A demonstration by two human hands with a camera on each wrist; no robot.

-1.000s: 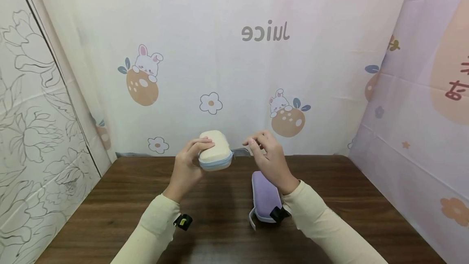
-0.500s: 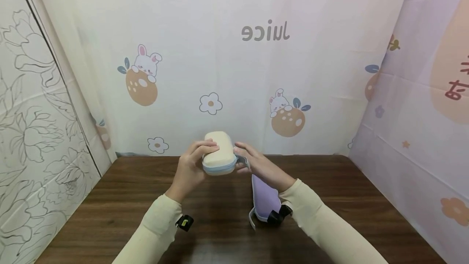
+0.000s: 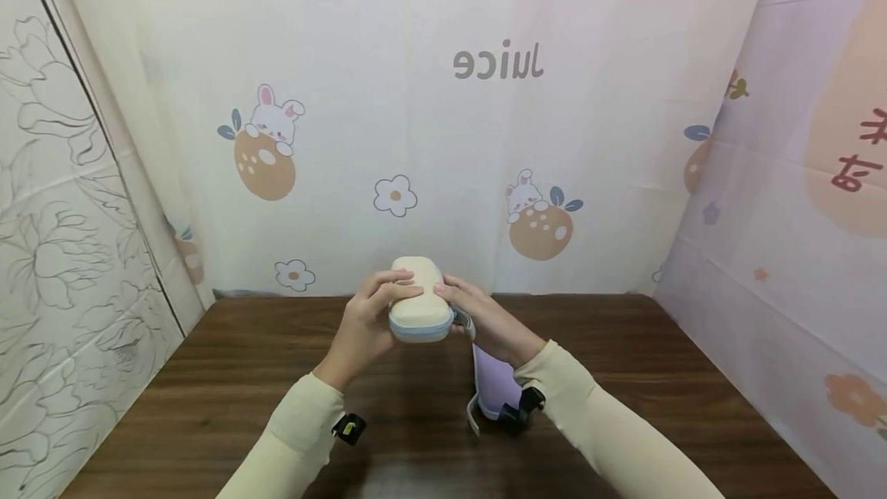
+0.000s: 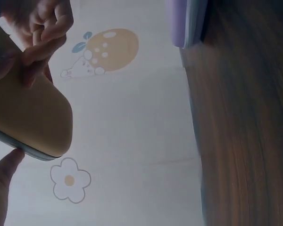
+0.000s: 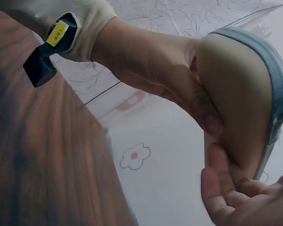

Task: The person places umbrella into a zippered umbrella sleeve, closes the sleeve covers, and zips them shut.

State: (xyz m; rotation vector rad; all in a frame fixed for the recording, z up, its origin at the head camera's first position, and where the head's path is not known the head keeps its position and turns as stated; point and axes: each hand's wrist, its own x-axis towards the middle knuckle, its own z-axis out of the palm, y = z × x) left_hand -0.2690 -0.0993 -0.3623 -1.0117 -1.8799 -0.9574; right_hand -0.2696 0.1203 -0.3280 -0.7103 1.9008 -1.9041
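Both hands hold a cream zip case [image 3: 416, 310] with a light-blue zipper band, raised above the table in the head view. My left hand [image 3: 367, 322] grips its left side, fingers laid over the top. My right hand [image 3: 488, 320] grips the right side, its thumb on the top face. A short grey strap [image 3: 466, 322] hangs off the case's right edge beside the right palm. In the right wrist view the curled fingers [image 5: 221, 188] of the right hand press the case's underside. The zipper looks closed on the sides that show.
A purple case [image 3: 495, 380] with a grey strap lies on the dark wooden table [image 3: 229, 406], partly hidden under my right wrist. Patterned cloth [image 3: 443, 137] hangs along the table's back edge and right side. Each wrist wears a small black camera [image 3: 349, 428].
My right hand has come left from the strap and now grips the case's right side. The case has shifted slightly right and down with my left hand. The purple case has stayed put.
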